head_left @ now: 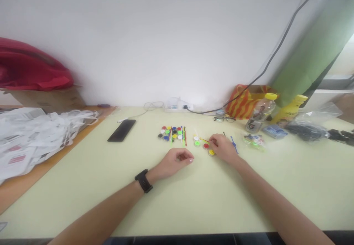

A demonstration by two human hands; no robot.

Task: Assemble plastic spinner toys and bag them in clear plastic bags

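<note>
My right hand has thumb and fingers pinched on a thin yellow arrow-shaped stick, whose free end points left. Below that stick lie a red disc and a yellow disc; a white disc and a green disc are to their left. A blue arrow-shaped stick shows just right of the hand. My left hand rests on the table, fingers curled toward the thumb, nothing seen in it. Beyond it several coloured discs sit in rows beside several coloured arrow-shaped sticks.
A black phone lies left on the pale table. White bags pile up at far left. Glasses, a clear bottle, a yellow bottle and plastic packs stand or lie right. A power strip is at the wall.
</note>
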